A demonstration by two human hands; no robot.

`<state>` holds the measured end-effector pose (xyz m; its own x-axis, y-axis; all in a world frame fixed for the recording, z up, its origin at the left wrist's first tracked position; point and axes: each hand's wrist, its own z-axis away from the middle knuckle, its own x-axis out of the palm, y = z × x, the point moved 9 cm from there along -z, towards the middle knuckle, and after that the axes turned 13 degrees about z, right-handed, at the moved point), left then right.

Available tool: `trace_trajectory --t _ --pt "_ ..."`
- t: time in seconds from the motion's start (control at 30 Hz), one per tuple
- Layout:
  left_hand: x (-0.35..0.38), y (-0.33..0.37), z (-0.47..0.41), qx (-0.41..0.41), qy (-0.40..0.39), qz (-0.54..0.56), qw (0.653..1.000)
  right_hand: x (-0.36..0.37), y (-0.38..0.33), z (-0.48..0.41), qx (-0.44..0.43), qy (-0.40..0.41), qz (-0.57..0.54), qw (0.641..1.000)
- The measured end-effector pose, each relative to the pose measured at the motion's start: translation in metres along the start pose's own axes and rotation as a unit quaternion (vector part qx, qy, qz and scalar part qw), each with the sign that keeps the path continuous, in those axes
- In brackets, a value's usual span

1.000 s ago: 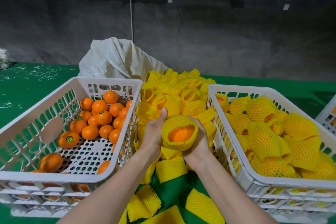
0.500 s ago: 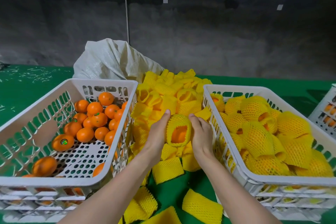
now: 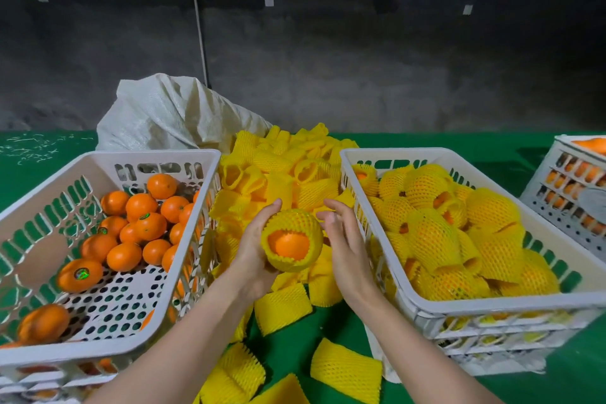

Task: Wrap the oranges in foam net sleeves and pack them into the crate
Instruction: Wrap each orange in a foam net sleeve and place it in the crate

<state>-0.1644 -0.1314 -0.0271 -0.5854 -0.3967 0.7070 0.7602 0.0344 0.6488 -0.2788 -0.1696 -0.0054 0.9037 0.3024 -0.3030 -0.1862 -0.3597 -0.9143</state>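
My left hand [image 3: 254, 249] grips an orange wrapped in a yellow foam net sleeve [image 3: 292, 239], its open end facing me, between the two crates. My right hand [image 3: 344, 246] hovers just right of it with relaxed fingers, not touching it. The white crate on the left [image 3: 49, 348] holds several bare oranges [image 3: 141, 226]. The white crate on the right [image 3: 492, 305] is filled with several wrapped oranges [image 3: 433, 236].
A heap of loose yellow foam sleeves [image 3: 278, 174] lies between the crates, spilling toward me [image 3: 346, 371] on the green table [image 3: 574, 377]. A white woven sack [image 3: 170, 115] sits behind. Another crate of oranges [image 3: 574, 193] stands at the far right.
Both hands were working the sleeve around the orange. My right hand has now let go and sits apart, while my left hand holds the wrapped orange, turned so the open end faces me.
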Motion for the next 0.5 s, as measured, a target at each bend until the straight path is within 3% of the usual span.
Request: trace_trajectory --t 0.13,0.2,0.4,0.5 --pt "0.009 -0.008 -0.004 0.006 0.020 -0.042 0.999 0.002 -0.017 0.014 -0.112 -0.099 0.100 0.984" --pt "0.019 -0.024 -0.002 -0.013 0.017 -0.047 0.999 -0.007 -0.023 0.016 -0.149 -0.081 0.157 0.973" --pt "0.045 -0.076 0.004 -0.145 0.007 0.017 0.989 -0.047 -0.014 0.026 -0.180 -0.024 0.185 0.966" --pt "0.067 -0.096 0.006 -0.169 -0.022 0.008 0.985 -0.075 -0.013 0.029 -0.194 -0.009 0.187 0.963"
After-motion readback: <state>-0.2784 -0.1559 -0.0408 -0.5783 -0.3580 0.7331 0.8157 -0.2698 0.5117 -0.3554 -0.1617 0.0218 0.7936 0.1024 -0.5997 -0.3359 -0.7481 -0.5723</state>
